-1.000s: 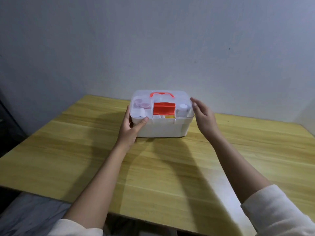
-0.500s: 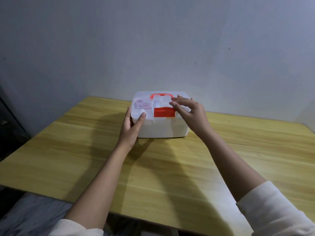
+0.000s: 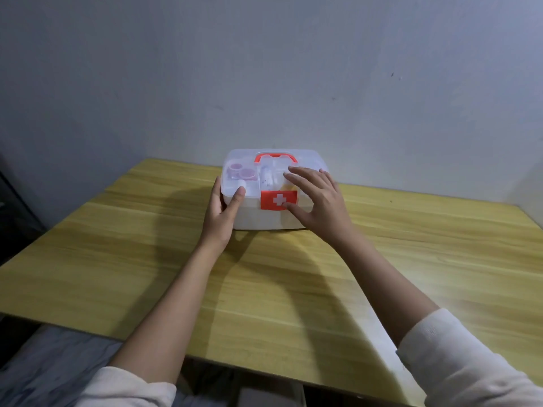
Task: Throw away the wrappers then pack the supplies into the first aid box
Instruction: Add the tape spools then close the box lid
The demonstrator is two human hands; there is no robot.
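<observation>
The white first aid box (image 3: 258, 218) stands at the far middle of the wooden table (image 3: 117, 259), its clear lid down. Through the lid I see small purple-capped containers (image 3: 241, 171) and other supplies. A red carry handle (image 3: 274, 156) lies flat on top. The red latch with a white cross (image 3: 277, 199) is folded down over the front wall. My left hand (image 3: 223, 212) grips the box's left end, thumb on the lid edge. My right hand (image 3: 316, 198) rests spread over the lid's right front, thumb against the latch.
A plain grey-blue wall rises right behind the box. The table's near edge runs across the lower frame, with dark floor and grey cloth below it. No wrappers or loose supplies lie on the wood.
My right hand moved from the box's right end onto the lid, and the red latch swung down from the lid to the front wall. My left hand stayed put.
</observation>
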